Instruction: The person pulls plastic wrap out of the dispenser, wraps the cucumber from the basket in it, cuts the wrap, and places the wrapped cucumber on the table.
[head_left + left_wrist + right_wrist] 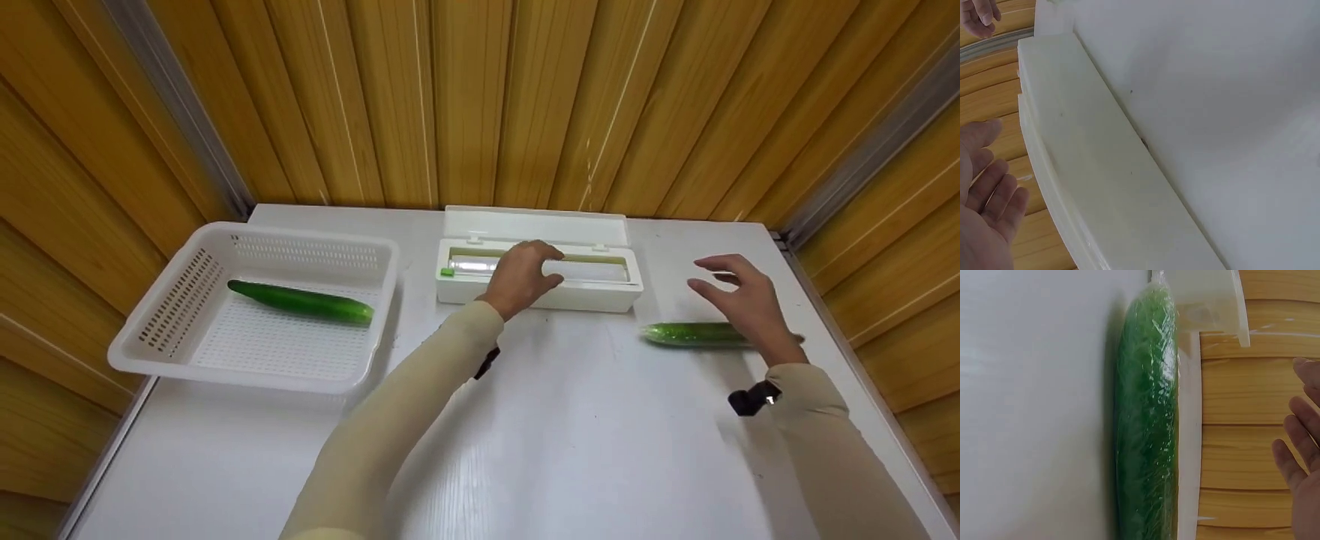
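Much of the white dispenser box (540,279) is covered by the left hand (521,276), which rests on top of the roll (592,268) lying in its open trough; whether the fingers curl over the roll or merely lie on it cannot be told from the head view. The left wrist view shows that hand's fingers (994,194) straight and relaxed beside the long white wall of the box (1100,169), so its grip looks open and holds nothing. The box lid (535,223) stands folded back behind the trough, towards the wood-panelled wall (480,97).

To the right of the box, the right hand (739,296) hovers above a wrapped cucumber (694,334) that lies on the white surface (525,435). The fingers are spread and loosely bent, the grip open, not touching the cucumber. The hand and wrist hide that cucumber's far right end in the head view. In the right wrist view the cucumber (1148,433) is dark green under crinkled, glossy clear film, with its lower end cut off by the frame, and only the fingertips (1297,455) show at the edge.

To the left of the box sits a white perforated basket (187,300) with a second cucumber (300,301) lying inside it, smooth and dark green.
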### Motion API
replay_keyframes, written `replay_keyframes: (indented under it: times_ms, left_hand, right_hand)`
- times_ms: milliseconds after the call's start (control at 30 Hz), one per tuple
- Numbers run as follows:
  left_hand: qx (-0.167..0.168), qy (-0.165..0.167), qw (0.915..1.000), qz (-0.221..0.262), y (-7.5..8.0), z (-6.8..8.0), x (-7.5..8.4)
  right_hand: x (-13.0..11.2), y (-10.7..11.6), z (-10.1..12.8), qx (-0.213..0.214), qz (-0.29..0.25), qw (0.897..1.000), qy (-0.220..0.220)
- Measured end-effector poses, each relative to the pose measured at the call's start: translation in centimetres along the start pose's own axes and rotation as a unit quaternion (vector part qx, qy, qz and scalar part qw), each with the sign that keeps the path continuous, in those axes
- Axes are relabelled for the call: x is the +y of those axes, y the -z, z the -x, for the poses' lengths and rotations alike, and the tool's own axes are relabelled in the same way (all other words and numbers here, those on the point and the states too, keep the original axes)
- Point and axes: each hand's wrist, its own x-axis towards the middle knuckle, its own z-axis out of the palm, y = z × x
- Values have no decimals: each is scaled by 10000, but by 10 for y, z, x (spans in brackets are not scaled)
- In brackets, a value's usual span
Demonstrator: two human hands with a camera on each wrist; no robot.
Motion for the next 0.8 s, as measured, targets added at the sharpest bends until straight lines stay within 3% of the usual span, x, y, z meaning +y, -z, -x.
replay_keyframes:
  times_ms: [167, 400, 800]
  left_hand:
    - [79, -83, 9999, -125, 19, 2, -21]
    - [103, 18, 9999, -40, 41, 10, -51]
    - [-154, -182, 9993, -284, 61, 22, -76]
  right_hand:
    - [-12, -14, -6, 75, 22, 9985, 544]
    - [-27, -34, -12, -69, 196, 9950, 981]
    - [-43, -58, -23, -367, 81, 9858, 1635]
